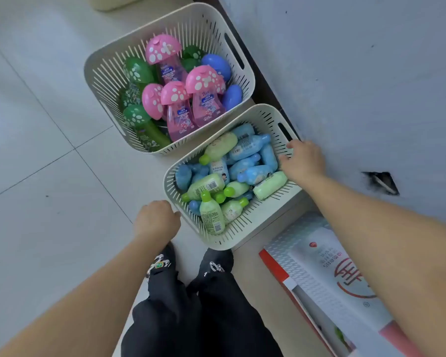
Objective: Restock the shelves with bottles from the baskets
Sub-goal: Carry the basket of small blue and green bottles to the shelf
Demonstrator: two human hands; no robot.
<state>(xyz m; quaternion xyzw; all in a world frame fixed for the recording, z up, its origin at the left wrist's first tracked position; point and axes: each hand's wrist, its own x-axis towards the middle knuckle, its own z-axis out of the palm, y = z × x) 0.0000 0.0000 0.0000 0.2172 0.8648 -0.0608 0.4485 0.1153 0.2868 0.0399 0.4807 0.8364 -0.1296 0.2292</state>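
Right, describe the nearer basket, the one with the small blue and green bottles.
The nearer basket is off-white plastic, rounded at the corners, with slotted walls and a handle slot in its far-right wall. It is piled with small bottles lying loose. The right hand curls over its rim by that slot; the left hand is against its near-left rim, fingers hidden.

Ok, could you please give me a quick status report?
Right hand grips near basket's right rim; left hand curled at its left corner, grip unclear. Bottles inside, none picked. Nothing seen blocking.

Pale tiled floor (36, 124); grey wall (345, 73) bearing a dark hole (380, 181); red-and-white box (319, 253) beside it.
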